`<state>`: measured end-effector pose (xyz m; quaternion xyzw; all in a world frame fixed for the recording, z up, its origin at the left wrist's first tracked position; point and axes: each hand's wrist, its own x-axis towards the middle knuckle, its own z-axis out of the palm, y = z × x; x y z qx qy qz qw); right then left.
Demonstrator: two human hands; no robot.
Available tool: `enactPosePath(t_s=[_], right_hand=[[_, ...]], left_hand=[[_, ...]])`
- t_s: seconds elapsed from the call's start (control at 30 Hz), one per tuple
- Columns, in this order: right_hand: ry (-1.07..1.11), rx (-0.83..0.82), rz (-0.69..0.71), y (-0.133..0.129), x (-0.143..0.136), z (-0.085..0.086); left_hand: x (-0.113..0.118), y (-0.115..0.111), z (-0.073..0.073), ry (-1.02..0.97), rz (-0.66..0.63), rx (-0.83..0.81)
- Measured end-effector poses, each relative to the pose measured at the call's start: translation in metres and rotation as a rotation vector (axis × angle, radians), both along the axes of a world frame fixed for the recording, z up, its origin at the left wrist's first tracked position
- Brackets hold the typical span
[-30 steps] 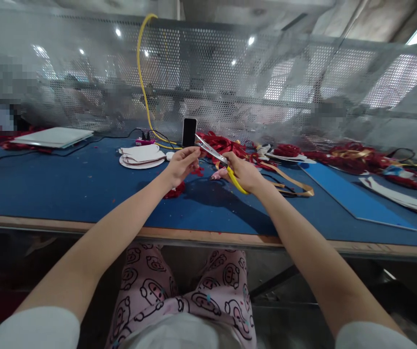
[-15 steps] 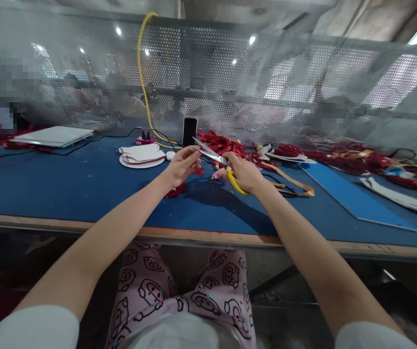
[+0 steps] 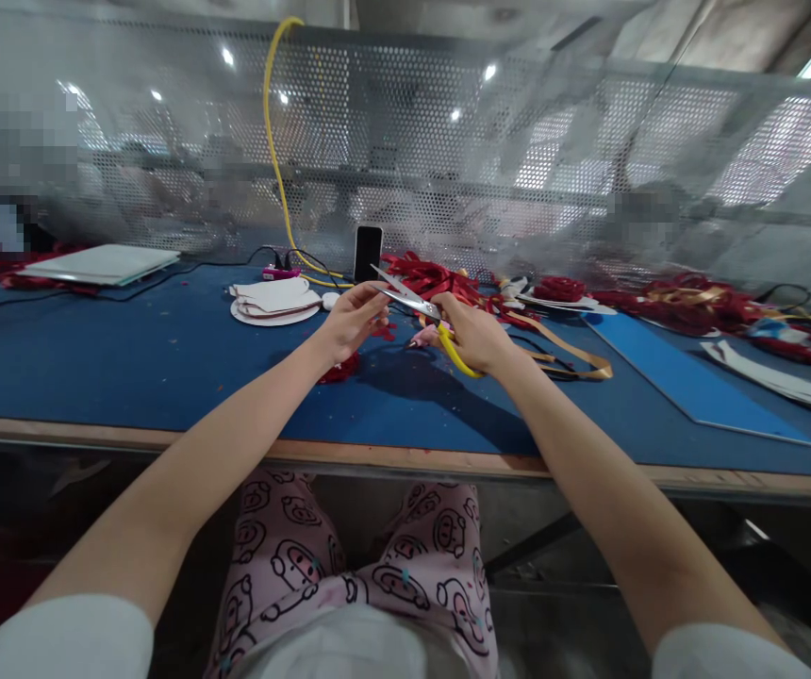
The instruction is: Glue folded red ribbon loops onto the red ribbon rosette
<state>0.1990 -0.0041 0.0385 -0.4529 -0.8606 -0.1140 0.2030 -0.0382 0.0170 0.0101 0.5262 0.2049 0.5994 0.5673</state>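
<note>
My right hand (image 3: 474,332) is wrapped round the yellow handles of a pair of scissors (image 3: 409,300). Their metal blades point left, slightly parted, towards the fingertips of my left hand (image 3: 355,322). The left fingers are pinched together beside the blade tips; what they hold is too small to make out. Beneath that hand a small red bundle (image 3: 340,369) lies on the blue tabletop (image 3: 186,377), partly covered by it. Small red scraps (image 3: 386,332) show between the hands. A pink-wrapped object with a dark tip (image 3: 423,336) shows just below the scissors, partly behind my right hand.
Behind the hands lies a heap of red ribbon (image 3: 434,279), with a phone (image 3: 368,253) propped upright beside it. White cut pieces (image 3: 274,300) are stacked left. Gold ribbon (image 3: 586,363) and a blue board (image 3: 688,377) lie right. A perforated metal screen (image 3: 405,141) stands behind the table.
</note>
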Motion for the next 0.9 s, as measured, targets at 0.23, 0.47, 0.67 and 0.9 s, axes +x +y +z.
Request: enactPosePath(t_s=[0.23,0.47,0.67,0.9], right_hand=[[-0.012,0.005,0.004,0.0002,-0.0003,0.0009],[0.012,-0.021,0.017,0.0023,0.0007,-0.0006],[0.173,-0.118,0.089,0.0049,-0.0005,-0.004],[0.167,-0.177,0.136,0.0069,0.0069,-0.0028]], left_hand=[[-0.0005,-0.0039,0.0029,0.045,0.013,0.011],[0.0014,-0.0072,0.0067,-0.006,0.005,-0.068],[0.0027,-0.0045,0.0054,-0.016,0.021,-0.067],[0.0019,-0.0003,0.0012,0.023,-0.013,-0.002]])
